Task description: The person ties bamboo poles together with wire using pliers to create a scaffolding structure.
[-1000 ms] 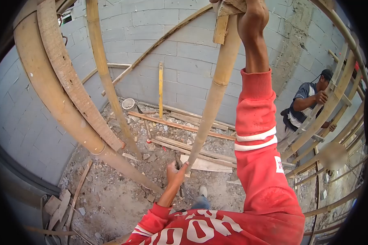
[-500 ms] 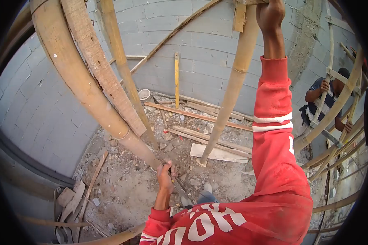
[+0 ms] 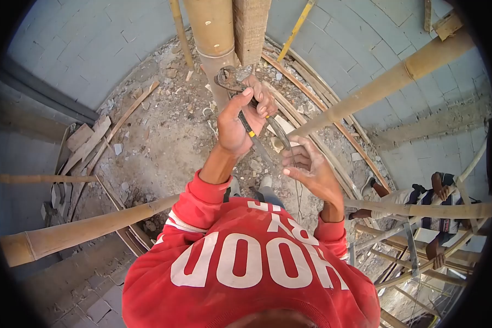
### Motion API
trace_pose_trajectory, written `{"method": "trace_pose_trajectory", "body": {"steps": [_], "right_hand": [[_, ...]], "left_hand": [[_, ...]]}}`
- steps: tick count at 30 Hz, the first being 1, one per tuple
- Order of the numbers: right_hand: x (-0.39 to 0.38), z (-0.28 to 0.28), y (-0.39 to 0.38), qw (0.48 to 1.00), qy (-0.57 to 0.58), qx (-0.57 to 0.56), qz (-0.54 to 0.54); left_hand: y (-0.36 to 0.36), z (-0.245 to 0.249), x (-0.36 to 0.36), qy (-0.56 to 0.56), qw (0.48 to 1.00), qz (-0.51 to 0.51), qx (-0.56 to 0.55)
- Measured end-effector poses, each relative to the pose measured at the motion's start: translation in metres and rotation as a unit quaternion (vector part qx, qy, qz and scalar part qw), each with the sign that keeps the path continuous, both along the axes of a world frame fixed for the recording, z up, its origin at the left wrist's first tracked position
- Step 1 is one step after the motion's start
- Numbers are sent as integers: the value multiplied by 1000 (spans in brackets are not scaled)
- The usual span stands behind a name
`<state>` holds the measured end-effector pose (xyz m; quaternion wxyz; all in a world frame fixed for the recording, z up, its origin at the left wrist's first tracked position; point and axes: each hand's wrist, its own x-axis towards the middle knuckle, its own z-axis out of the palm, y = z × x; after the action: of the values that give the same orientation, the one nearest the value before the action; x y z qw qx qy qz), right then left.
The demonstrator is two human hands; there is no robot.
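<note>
From where I stand, the grey block wall (image 3: pixel 333 44) takes up the most room, curving round the rubble-strewn ground (image 3: pixel 164 131). Over that shows the red top (image 3: pixel 246 273) of the person at work. A thick pole (image 3: pixel 210 33) comes down in front of them, with a board (image 3: pixel 250 33) right alongside; another pole (image 3: pixel 382 82) slants off to the right, past loose planks (image 3: pixel 317 101) on the ground. Off to the right, a co-worker (image 3: pixel 445 210) is among the bamboo framing. The person's left hand (image 3: pixel 238 120) is wrapped round the pliers (image 3: pixel 232 82), whose head sticks out beyond the fingers, in front of the thick pole; I can't tell whether it touches. The right hand (image 3: pixel 311 167) is half curled, at the lower end of a dark curved strip (image 3: pixel 280 131); whether it grips that, I can't tell. Thin wire (image 3: pixel 299 191) hangs below its fingers.
</note>
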<state>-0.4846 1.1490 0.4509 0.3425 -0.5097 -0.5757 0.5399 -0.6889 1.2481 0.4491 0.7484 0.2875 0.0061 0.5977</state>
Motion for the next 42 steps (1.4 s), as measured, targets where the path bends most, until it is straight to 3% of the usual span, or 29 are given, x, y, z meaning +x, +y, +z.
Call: {"method": "trace_pose_trajectory", "body": {"steps": [2, 4, 5, 7, 10, 12, 15, 18, 20, 21, 23, 25, 27, 29, 31, 35, 37, 39, 42], "right_hand": [[-1, -25, -10, 999, 32, -39, -5], [16, -33, -10, 975, 134, -146, -101], [26, -30, -9, 974, 135, -145, -106], [43, -14, -6, 955, 204, -83, -198], [55, -7, -4, 948, 120, 23, -293], [58, 3, 5, 926, 46, 106, -360], [63, 5, 11, 866, 115, 173, -454], [90, 11, 10, 813, 155, 235, -510], [110, 13, 3, 790, 156, 267, -529], [122, 13, -1, 772, 152, 289, -544], [147, 18, -16, 753, 164, 319, -552], [165, 26, -28, 732, 172, 350, -558], [177, 33, -36, 748, 103, 341, -560], [179, 38, -32, 761, 62, 342, -547], [163, 36, -15, 783, 36, 352, -511], [105, 27, 44, 754, -71, 453, -471], [92, 25, 68, 789, -90, 452, -406], [95, 24, 92, 830, -36, 427, -357], [130, 34, 122, 857, -34, 447, -253]], "left_hand": [[0, 2, -1, -1, 1000, -4, -4], [7, -6, -5, -16, 999, -38, 35], [6, -8, -6, -15, 998, -43, 35], [-7, -1, -6, 125, 991, -18, -39], [-17, -10, -9, 190, 969, -132, -90], [-20, -45, -8, 204, 958, -178, -99], [-25, -73, 1, 232, 941, -189, -161], [-25, -92, 13, 322, 931, -141, -99], [-27, -96, 20, 470, 880, -20, -59], [-22, -98, 18, 475, 879, -18, -48], [-9, -101, 17, 509, 855, 36, 92], [5, -96, 21, 495, 861, 50, 110], [20, -89, 27, 414, 908, 39, 46], [27, -33, 47, 449, 889, 80, 47], [35, 10, 67, 504, 852, 71, 121], [41, 81, 142, 409, 898, 99, 130], [53, 98, 167, 423, 886, 125, 142], [68, 103, 186, 433, 874, 156, 157], [95, 107, 205, 380, 891, 229, 93]]}}
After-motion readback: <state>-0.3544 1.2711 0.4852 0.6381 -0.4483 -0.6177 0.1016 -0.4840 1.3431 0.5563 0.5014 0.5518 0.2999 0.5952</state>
